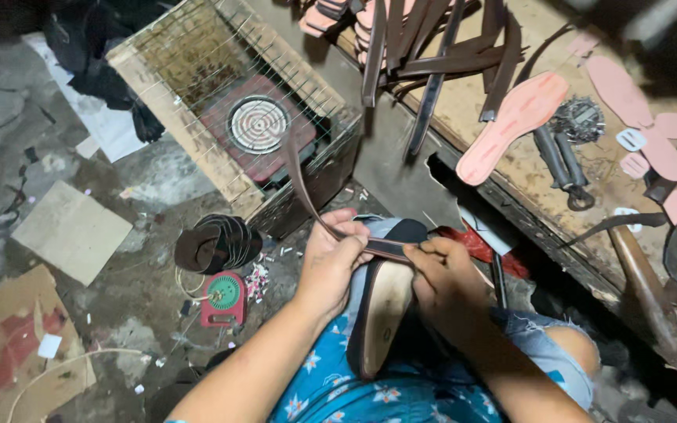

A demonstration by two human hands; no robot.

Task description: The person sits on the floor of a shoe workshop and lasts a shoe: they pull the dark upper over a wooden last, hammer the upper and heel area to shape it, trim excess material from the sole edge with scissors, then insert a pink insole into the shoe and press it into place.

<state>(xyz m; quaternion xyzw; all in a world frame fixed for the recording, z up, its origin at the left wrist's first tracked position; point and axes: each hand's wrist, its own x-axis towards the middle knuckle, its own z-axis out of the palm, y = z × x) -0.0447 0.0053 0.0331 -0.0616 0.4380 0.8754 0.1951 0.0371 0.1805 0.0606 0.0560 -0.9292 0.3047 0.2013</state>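
I am pinching a long brown strap (307, 196) with my left hand (331, 262) and right hand (440, 274), pulling it over the shoe sole (381, 313) on my lap.

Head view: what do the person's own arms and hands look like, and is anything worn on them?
Both forearms are bare, with no sleeves in view. The left hand and right hand are bare too: no gloves, rings, watch or bracelets visible. Fingernails look short. Below the arms show a blue garment with white flowers and torn denim shorts.
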